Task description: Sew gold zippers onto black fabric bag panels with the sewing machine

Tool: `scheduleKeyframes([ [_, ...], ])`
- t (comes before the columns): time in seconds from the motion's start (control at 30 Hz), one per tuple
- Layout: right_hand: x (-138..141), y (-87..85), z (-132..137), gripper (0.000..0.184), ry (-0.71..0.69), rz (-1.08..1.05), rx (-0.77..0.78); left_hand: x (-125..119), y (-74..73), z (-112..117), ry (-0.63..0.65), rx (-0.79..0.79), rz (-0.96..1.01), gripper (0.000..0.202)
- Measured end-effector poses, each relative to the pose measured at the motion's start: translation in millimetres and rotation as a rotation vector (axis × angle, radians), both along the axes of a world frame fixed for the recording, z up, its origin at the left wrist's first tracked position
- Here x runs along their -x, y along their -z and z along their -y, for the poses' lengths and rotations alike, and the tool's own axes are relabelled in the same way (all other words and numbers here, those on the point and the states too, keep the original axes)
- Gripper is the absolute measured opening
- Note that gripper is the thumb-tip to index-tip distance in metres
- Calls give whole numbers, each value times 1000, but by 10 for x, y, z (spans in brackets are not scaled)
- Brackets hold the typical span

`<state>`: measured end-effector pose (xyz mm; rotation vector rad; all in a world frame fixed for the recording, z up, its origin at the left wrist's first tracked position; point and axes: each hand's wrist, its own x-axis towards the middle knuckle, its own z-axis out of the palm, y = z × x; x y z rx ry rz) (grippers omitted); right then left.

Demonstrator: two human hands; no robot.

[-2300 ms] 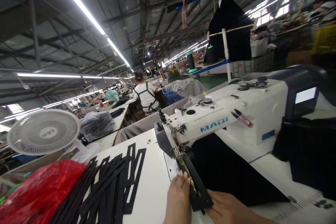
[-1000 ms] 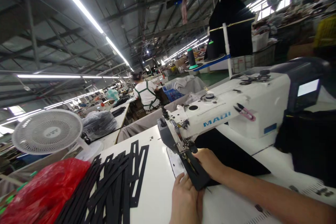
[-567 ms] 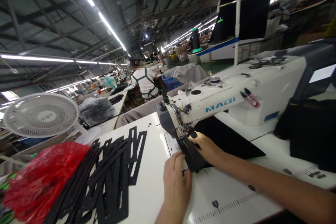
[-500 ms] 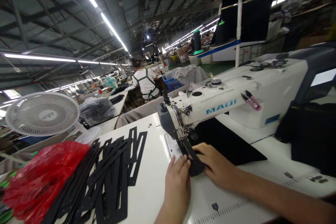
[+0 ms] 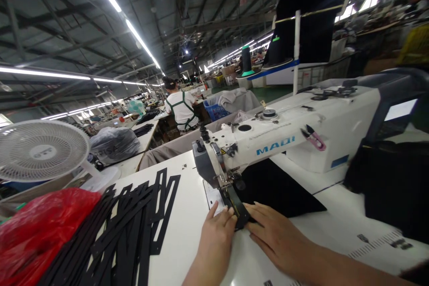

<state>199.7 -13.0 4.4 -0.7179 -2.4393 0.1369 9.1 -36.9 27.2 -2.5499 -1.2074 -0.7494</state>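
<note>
A white sewing machine (image 5: 284, 138) stands on the white table (image 5: 187, 237). A narrow black strip piece (image 5: 238, 211) lies under its presser foot, joined to black fabric (image 5: 275, 190) spread beneath the machine arm. My left hand (image 5: 216, 234) lies flat on the table, fingertips against the strip's left edge. My right hand (image 5: 278, 237) rests flat with fingers stretched out, touching the strip's near end from the right. Neither hand grips anything.
A pile of black cut frame pieces (image 5: 130, 228) lies at the left beside a red plastic bag (image 5: 36, 228). A white fan (image 5: 42, 149) stands behind. Pink thread snips (image 5: 311, 137) sit on the machine. More black fabric (image 5: 395, 187) lies at right. A person (image 5: 179, 107) works farther back.
The black strip has fed through the foot and now shows shorter. Both hands have moved closer to the needle, the right hand going from beside the foot to the strip's near end.
</note>
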Motion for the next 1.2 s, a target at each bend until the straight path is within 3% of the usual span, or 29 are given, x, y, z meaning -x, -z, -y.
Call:
scheduleKeyframes([
  [0.13, 37, 4, -74, 30, 3, 0, 5, 52, 11, -77, -4, -15, -16, 33],
  [0.33, 18, 103, -12, 24, -6, -22, -162, 18, 21, -12, 12, -148, -3, 32],
  [0.47, 3, 123, 0, 23, -17, -28, -188, -2, 48, -6, 10, -206, -32, 35],
  [0.77, 74, -72, -161, 26, -37, 110, 71, 94, 50, -187, 20, -148, -49, 33],
  [0.9, 130, -103, -270, 30, -40, 77, 88, 152, 70, -323, 17, -134, -59, 31],
  [1.07, 158, -131, -336, 26, -31, 34, 49, 177, 113, -388, -90, -82, -26, 14],
  [1.2, 158, -119, -324, 22, 17, -29, -136, 179, 154, -383, -108, -60, 1, 11],
])
